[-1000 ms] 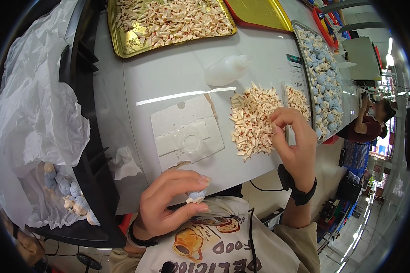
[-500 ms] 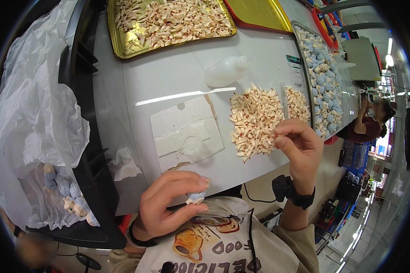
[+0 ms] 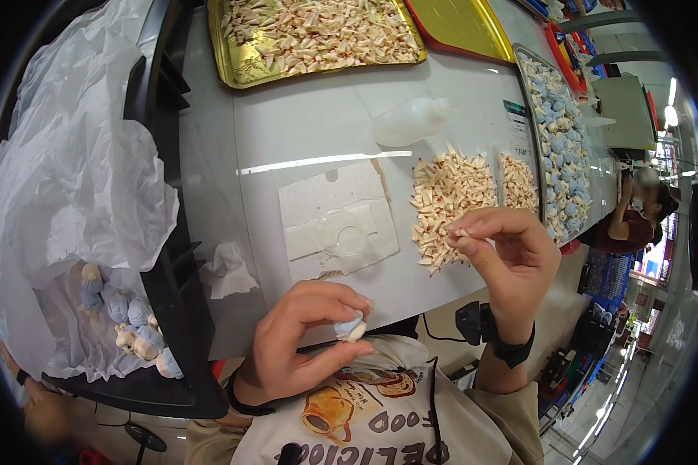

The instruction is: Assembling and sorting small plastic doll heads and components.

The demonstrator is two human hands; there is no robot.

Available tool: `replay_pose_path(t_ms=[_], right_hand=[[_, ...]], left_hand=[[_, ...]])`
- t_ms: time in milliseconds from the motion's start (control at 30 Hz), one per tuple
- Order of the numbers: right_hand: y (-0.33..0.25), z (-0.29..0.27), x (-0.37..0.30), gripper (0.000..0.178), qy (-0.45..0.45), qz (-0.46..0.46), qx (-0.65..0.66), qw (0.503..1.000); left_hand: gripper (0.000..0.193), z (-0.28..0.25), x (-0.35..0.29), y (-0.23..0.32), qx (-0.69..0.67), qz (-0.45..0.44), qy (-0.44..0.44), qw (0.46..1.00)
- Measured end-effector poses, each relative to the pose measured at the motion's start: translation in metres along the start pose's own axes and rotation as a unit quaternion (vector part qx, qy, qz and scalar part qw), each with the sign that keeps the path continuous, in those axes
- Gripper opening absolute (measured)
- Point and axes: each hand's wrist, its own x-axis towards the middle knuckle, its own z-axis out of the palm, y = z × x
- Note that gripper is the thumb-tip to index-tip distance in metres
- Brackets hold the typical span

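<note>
Between the thumb and fingers of my left hand (image 3: 306, 341) is a small blue and cream figurine (image 3: 350, 325), held just above the apron at the table's near edge. My right hand (image 3: 516, 256) pinches a tiny cream-coloured piece (image 3: 461, 235) between thumb and forefinger. Below and beyond it lies a pile of small pointed cream pieces (image 3: 450, 194) with reddish spots. A clear round shallow dish (image 3: 341, 232) rests on a piece of white card (image 3: 306, 203) to the left of the pile.
A black bin (image 3: 190, 372) lined with white paper holds several blue and cream figurines (image 3: 136, 311) at left. Gold trays (image 3: 229, 70) stand at the back; a metal tray (image 3: 529, 93) of blue and cream pieces is at right. A white bottle (image 3: 411, 122) lies behind. A person (image 3: 624, 213) works farther right.
My right hand has drawn left from the pile's near right side, and a cream piece now shows in its pinch. The figurine in my left hand has turned. The whole view has shifted slightly.
</note>
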Motion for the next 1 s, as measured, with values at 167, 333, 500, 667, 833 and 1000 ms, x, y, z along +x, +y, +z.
replay_pose_path(t_ms=[167,333,500,667,833,1000], right_hand=[[-0.010,0.030,0.015,0.015,-0.059,-0.070,-0.068,0.994],[-0.011,0.052,0.019,0.021,-0.079,-0.159,-0.187,0.966],[-0.010,0.049,0.020,0.027,-0.084,-0.269,-0.310,0.908],[-0.016,0.055,0.021,0.027,-0.091,-0.257,-0.320,0.907],[-0.024,0.054,0.014,0.025,-0.055,-0.216,-0.284,0.932],[-0.035,0.045,-0.010,0.026,-0.066,-0.099,-0.112,0.987]], left_hand=[[0.032,-0.010,0.012,0.008,0.130,0.053,-0.072,0.987],[0.014,-0.012,0.015,0.009,0.189,0.111,-0.120,0.968],[0.018,-0.012,0.009,0.012,0.127,0.033,-0.107,0.986],[0.027,-0.009,0.008,0.007,0.099,0.056,-0.071,0.991],[0.030,-0.010,0.004,0.012,0.033,-0.032,-0.037,0.998],[0.036,-0.018,0.003,0.002,0.063,0.068,-0.045,0.995]])
